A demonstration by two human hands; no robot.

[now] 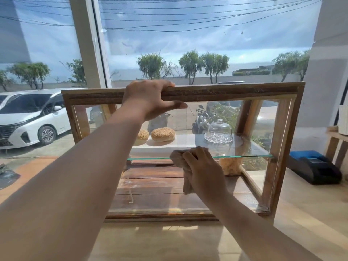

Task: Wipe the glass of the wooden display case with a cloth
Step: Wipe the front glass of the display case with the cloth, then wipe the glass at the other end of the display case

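Display case (226,93) of rough brown wood, clear glass (154,193) panes.

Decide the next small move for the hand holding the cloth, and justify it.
Probably sweep the cloth down-left: the right hand presses it mid-glass, smears show lower left, and the left hand steadies the display case.

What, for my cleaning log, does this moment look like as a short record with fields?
left hand: grips the display case by its top rail
right hand: holds bunched cloth against front glass
on glass shelf: two seeded buns, glass dome
right of case: black device on counter
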